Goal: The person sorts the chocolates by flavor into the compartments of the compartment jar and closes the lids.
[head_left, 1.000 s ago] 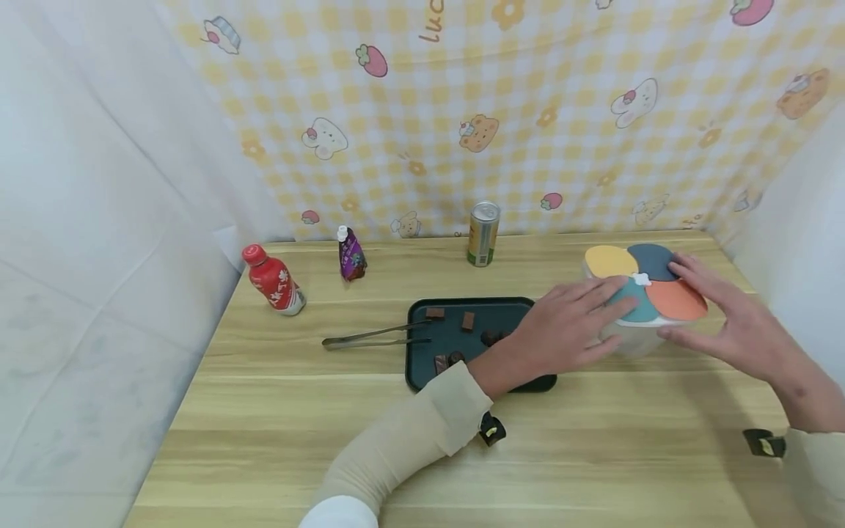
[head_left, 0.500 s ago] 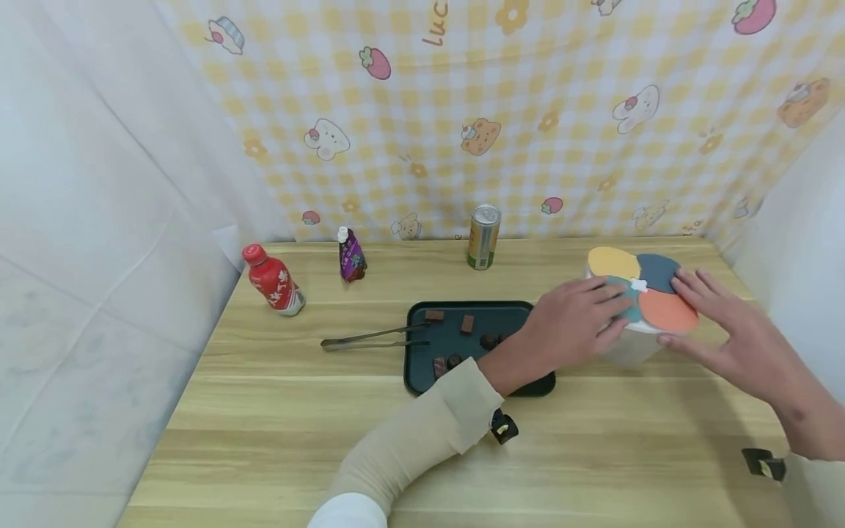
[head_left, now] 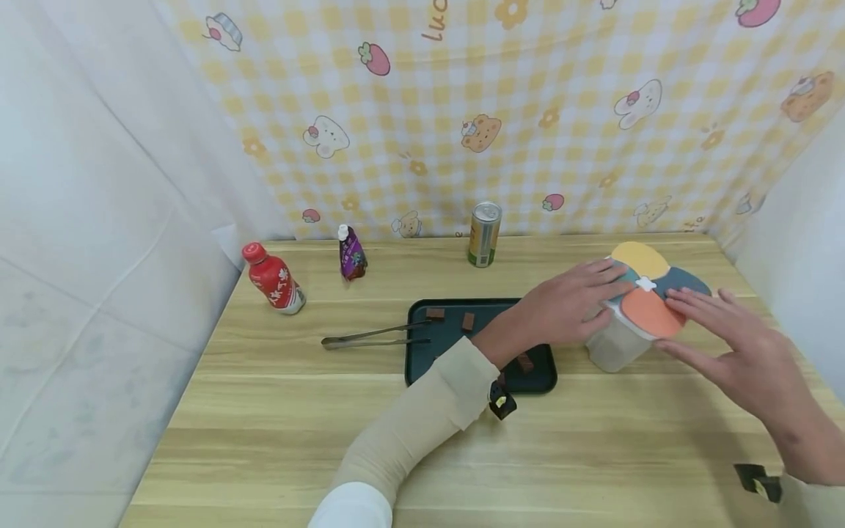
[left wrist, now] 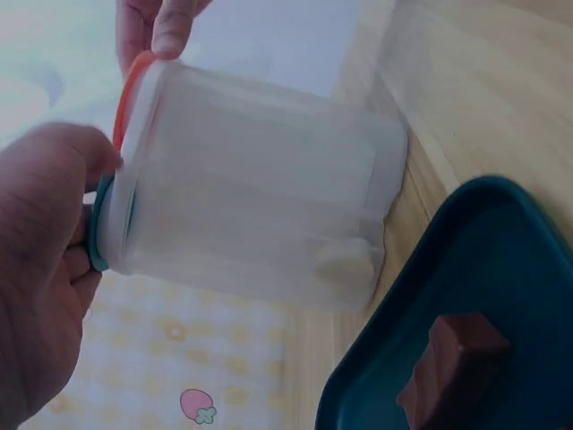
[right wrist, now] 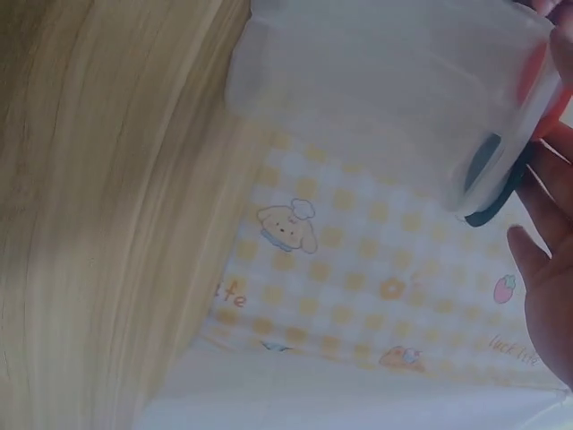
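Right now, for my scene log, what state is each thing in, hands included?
Container: covered, contents unclear
Lid: on, tightness unclear
Left hand: gripping the lid
Right hand: holding the lid's edge
Tray: flat, partly hidden
Chocolate pieces: on the tray, some hidden
Tongs: lying down, arms apart
Can: upright
Red bottle: standing, capped
Purple pouch: standing, capped

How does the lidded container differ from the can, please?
The container is wide and translucent; the can slimmer and opaque. The container has a petalled lid; the can, a silvery top. The left hand and right hand hold the container's lid; neither touches the can. Container and can both show yellow.
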Demonstrator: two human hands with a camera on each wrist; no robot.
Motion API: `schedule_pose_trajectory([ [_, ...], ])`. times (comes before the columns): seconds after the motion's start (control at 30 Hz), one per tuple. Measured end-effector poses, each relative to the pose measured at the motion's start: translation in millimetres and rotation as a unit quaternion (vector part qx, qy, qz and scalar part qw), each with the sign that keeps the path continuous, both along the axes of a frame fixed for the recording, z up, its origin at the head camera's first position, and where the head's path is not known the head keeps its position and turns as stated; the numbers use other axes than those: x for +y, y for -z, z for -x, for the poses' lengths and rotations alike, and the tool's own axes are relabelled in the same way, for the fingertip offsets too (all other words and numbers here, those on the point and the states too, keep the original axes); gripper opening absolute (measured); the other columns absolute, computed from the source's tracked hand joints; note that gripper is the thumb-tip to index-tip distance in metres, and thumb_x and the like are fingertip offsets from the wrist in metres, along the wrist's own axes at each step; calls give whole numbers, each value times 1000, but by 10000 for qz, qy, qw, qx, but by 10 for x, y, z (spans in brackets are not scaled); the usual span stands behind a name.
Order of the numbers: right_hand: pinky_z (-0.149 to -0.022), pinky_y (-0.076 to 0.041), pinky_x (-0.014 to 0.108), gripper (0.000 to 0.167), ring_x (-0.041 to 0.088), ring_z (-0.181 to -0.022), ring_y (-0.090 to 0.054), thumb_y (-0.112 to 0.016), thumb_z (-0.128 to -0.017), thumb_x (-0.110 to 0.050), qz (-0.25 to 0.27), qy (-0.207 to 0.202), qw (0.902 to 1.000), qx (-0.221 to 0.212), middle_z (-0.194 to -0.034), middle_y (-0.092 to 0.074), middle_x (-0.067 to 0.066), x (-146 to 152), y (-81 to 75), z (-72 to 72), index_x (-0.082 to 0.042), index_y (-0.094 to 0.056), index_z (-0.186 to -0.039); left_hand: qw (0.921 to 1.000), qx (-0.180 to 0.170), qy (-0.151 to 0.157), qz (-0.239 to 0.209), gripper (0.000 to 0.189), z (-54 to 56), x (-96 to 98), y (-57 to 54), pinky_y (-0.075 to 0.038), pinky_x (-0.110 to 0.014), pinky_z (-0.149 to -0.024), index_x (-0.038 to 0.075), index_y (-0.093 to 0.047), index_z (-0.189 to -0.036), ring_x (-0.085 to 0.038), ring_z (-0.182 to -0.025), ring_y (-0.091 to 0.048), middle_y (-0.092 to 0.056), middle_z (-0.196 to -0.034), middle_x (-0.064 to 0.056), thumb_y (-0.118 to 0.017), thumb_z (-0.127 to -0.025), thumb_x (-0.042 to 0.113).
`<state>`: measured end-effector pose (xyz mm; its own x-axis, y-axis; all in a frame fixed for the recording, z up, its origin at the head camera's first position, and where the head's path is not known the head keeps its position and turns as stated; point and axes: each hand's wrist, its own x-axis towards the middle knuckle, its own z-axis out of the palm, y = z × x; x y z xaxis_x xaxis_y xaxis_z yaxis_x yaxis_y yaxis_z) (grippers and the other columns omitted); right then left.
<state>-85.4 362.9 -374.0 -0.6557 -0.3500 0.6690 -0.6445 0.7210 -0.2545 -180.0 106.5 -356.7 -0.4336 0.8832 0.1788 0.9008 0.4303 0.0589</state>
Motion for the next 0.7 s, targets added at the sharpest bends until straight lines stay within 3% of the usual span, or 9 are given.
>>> schedule_pose_trajectory([
  [0.17,-113,-32,23,86,18,-140,-47,-63,-91,-68,-75,-215,9997,113,-132,-63,26,-17,4,78,9,-67,-130,9998,-158,51,-101,62,50,27,25,6,-23,-117,20,-39,-160,-13,-154,-15,-28,-167,0,-45,-108,51],
  [0.33,-111,-32,20,86,16,-139,-48,-60,-92,-69,-212,-174,9992,303,-130,-64,26,-19,11,122,10,-69,-125,9995,-275,30,-119,68,99,29,46,6,-20,-116,20,-37,-162,-11,-155,-11,-26,-168,1,-44,-106,58],
  [0.43,-109,-31,16,83,20,-131,-56,-58,-92,-71,-372,79,9982,455,-124,-69,21,-40,-6,109,5,-74,-121,9993,-306,164,-146,72,137,15,44,6,-20,-116,18,-35,-162,-11,-155,-10,-24,-168,0,-47,-105,59],
  [0.6,-102,-28,11,81,42,-106,-62,-53,-93,-74,-604,388,9969,308,-123,-72,14,-82,-40,53,-2,-75,-122,9979,-417,452,-188,77,188,4,47,8,-20,-115,16,-31,-163,-12,-155,-6,-22,-169,-2,-51,-103,59],
  [0.7,-90,-35,15,81,41,-98,-61,-52,-93,-74,-592,330,9971,350,-119,-73,13,-106,-50,47,-1,-77,-118,9968,-563,566,-84,79,220,14,45,10,-19,-114,17,-27,-165,-13,-155,1,-16,-171,-1,-50,-103,60],
])
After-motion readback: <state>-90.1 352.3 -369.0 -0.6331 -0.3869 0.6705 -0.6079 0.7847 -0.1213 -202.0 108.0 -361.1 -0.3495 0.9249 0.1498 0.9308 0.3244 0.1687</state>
